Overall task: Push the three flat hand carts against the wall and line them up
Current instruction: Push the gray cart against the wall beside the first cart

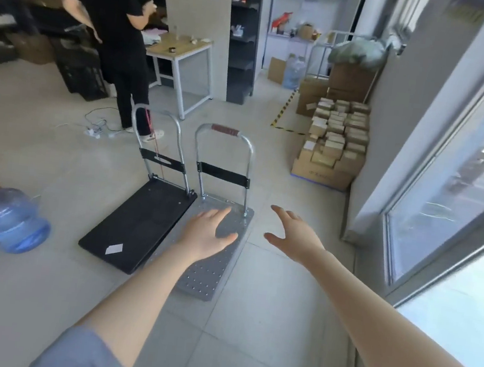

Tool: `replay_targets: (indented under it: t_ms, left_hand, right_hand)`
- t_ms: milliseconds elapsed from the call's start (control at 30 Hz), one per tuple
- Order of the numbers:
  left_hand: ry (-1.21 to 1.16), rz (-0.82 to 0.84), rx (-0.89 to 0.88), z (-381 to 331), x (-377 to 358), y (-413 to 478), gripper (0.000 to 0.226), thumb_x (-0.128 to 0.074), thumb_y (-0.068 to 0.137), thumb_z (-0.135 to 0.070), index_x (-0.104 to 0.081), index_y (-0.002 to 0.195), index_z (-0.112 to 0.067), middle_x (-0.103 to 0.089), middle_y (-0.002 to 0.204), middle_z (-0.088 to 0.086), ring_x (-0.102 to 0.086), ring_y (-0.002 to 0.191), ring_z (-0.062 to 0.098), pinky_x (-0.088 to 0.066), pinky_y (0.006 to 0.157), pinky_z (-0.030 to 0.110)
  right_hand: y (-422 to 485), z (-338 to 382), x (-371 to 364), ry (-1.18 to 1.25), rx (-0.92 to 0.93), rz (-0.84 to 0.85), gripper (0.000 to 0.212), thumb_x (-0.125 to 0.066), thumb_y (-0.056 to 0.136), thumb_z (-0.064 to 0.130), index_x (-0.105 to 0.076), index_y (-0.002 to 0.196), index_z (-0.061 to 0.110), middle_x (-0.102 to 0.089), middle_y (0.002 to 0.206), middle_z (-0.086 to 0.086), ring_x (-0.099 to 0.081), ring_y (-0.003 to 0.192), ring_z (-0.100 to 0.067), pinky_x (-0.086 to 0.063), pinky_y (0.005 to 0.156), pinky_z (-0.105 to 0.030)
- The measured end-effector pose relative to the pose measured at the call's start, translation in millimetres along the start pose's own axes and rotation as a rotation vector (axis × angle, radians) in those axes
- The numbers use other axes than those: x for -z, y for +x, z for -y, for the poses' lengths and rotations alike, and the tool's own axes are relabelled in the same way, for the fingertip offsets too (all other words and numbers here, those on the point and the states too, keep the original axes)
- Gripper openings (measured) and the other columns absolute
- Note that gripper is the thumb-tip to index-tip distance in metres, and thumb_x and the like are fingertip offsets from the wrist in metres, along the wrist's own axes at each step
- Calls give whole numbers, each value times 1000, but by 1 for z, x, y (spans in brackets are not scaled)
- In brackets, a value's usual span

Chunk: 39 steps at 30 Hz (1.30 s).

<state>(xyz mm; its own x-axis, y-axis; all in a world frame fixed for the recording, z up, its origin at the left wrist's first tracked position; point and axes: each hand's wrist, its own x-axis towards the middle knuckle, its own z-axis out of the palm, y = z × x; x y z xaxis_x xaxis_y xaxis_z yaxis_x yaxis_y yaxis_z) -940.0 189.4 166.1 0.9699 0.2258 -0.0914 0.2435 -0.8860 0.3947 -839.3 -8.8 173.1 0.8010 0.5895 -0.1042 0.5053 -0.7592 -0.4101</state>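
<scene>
Carts: one black (139,223), one grey (212,270).

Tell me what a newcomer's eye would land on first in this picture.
Two bare arms stretch forward from the bottom edge, the left hand and right hand open above the floor. Just beyond them two flat carts stand side by side, the black cart on the left and the grey cart on the right, handles upright. A blue water jug lies at the far left.
</scene>
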Motion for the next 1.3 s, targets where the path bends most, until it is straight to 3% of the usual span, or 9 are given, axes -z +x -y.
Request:
replay_targets:
  t_ms: [300, 500, 700, 1300]
  left_hand:
    - [42, 48, -166, -79, -20, 176, 68, -49, 90, -52, -23, 148, -28, -35, 152, -3, -32, 138, 20, -30, 109, 35]
    - [30, 68, -112, -115, -25, 279, 69, -49, 90, -52, -23, 149, -27, -31, 154, -2, -30, 140, 20, -28, 111, 36]
    - [60, 10, -157, -159, -17, 385, 67, -49, 90, -51, -25, 148, -26, -35, 152, -3, -34, 137, 21, -29, 110, 36]
    - [21, 74, -112, -185, -21, 754, 67, -51, 89, -49, -27, 147, -26, -40, 148, -1, -38, 134, 22, -32, 107, 34]
  right_hand:
    - [92, -117, 56, 5, -174, -68, 68, -58, 90, 39, -22, 147, 25, -42, 146, -5, -43, 130, -29, -38, 105, -40]
    - [179, -189, 100, -102, -87, 9, 69, -56, 91, 39, -21, 147, 25, -41, 146, -5, -44, 129, -29, -37, 104, -41]
    - [276, -238, 151, -75, -25, -44, 69, -56, 91, 38, -20, 148, 23, -42, 145, -7, -42, 131, -30, -36, 105, -42]
    - [598, -381, 233, -53, -69, 12, 70, -56, 91, 39, -19, 149, 25, -39, 147, -4, -44, 130, -29, -41, 105, -41]
